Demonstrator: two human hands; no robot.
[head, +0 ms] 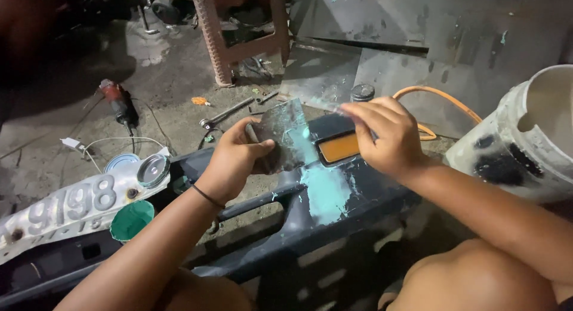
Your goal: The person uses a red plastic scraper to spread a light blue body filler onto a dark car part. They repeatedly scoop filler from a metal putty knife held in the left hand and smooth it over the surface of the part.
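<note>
Left hand (234, 159) grips a dark, paint-smeared flat metal plate (280, 135); right hand (382, 135), at its 3 o'clock, pinches a thin scraper blade (325, 105) whose long axis points toward 9 o'clock across the plate's upper edge.

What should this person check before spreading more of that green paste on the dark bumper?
1. Flat dark mixing board held firmly in left hand: ok.
2. Thin scraper in right hand: blurred, grip cannot tell.
3. Turquoise paste patch on the dark plastic bumper covers the area beside the orange reflector: ok.
4. Reflector free of paste: cannot tell.
5. Open round tin with green inside within reach: ok.
6. Bumper resting steadily: cannot tell.
</note>
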